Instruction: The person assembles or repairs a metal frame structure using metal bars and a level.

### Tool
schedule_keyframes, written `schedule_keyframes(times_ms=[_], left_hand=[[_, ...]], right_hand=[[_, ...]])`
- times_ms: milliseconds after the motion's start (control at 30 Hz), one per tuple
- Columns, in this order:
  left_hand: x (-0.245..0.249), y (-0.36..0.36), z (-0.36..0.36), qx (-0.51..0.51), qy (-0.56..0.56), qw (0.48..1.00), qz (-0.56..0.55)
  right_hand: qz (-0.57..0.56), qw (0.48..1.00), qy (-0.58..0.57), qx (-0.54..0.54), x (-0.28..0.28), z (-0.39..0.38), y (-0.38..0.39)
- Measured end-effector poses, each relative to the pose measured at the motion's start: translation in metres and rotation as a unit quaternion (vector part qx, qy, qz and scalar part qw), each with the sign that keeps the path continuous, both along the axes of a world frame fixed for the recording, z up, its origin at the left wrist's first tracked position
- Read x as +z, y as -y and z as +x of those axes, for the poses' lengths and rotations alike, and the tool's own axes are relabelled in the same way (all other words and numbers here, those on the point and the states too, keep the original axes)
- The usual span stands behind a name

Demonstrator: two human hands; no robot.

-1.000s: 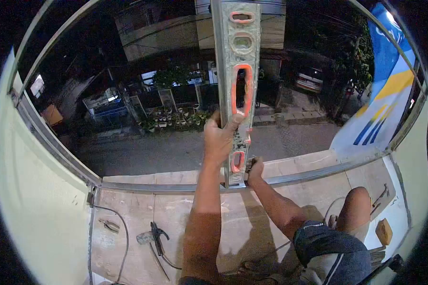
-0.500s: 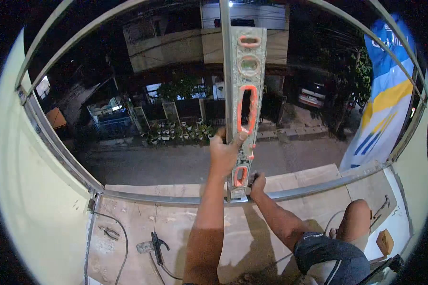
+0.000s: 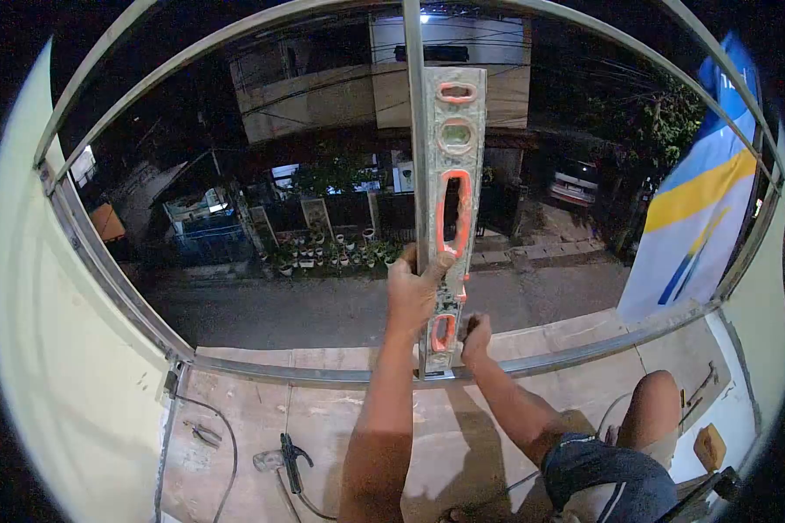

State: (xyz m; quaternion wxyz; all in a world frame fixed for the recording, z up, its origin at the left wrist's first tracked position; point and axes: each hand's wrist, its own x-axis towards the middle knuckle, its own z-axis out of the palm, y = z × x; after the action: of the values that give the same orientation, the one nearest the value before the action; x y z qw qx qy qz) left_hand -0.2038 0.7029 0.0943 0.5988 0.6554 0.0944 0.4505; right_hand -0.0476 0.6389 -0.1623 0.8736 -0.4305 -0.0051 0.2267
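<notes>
A long, dirty spirit level point(image 3: 447, 283) with orange-rimmed openings stands upright along the vertical metal post point(image 3: 417, 131). My left hand point(image 3: 410, 292) clamps the two together, its thumb on the face of the level and its fingers round the post. Low on the right side of the level is my right hand point(image 3: 475, 340), fingers curled; whether anything is inside them I cannot make out. The foot of the level is close to the horizontal metal rail point(image 3: 549, 351).
On the floor boards lie a welding electrode holder point(image 3: 295, 464) with its cable, a hammer point(image 3: 269, 460), pliers point(image 3: 203, 434) and another hammer point(image 3: 702, 383). My bent knee point(image 3: 654, 405) is at the right. Past the rail there is a drop to the street point(image 3: 340, 301); a banner point(image 3: 689, 227) hangs at the right.
The view has tilted slightly, so the level and post appear a little lower. My left hand keeps its grip. My right hand's fingers have shifted slightly beside the level's lower end.
</notes>
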Motion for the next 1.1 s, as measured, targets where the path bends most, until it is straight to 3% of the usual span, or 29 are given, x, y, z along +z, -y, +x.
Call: schedule_keyframes(times_ms=[167,233,367,433,567,633,767,967,1067,1100], left_hand=[[-0.003,0.001,0.003,0.000,0.017,1.000,-0.001],[0.000,0.005,0.002,-0.025,0.026,0.998,-0.045],[0.007,0.006,-0.004,0.000,-0.017,1.000,-0.018],[0.004,0.005,-0.003,0.004,0.008,1.000,0.001],[0.010,0.011,-0.006,-0.023,0.017,0.999,-0.028],[0.013,0.014,-0.008,-0.038,0.018,0.997,-0.063],[0.007,0.008,-0.004,-0.008,0.018,1.000,-0.014],[0.009,0.006,-0.006,-0.005,-0.011,1.000,-0.001],[0.008,0.005,-0.005,-0.004,-0.022,1.000,-0.011],[0.009,0.007,-0.006,-0.003,-0.021,1.000,-0.010]], right_hand=[[0.041,0.997,0.051,-0.030,0.076,0.024,0.005],[0.032,0.998,0.041,-0.036,0.074,0.023,0.009],[0.067,0.996,0.047,-0.025,0.090,0.000,-0.003],[0.101,0.983,0.146,-0.044,0.109,0.003,-0.009],[0.151,0.968,0.192,-0.047,0.245,0.001,0.009],[0.206,0.949,0.218,-0.099,0.303,0.019,0.006],[0.267,0.924,0.264,-0.076,0.405,0.014,0.014],[0.311,0.891,0.321,-0.077,0.479,0.003,-0.006],[0.324,0.858,0.357,-0.177,0.483,0.037,-0.062],[0.327,0.871,0.342,-0.132,0.482,0.010,-0.049]])
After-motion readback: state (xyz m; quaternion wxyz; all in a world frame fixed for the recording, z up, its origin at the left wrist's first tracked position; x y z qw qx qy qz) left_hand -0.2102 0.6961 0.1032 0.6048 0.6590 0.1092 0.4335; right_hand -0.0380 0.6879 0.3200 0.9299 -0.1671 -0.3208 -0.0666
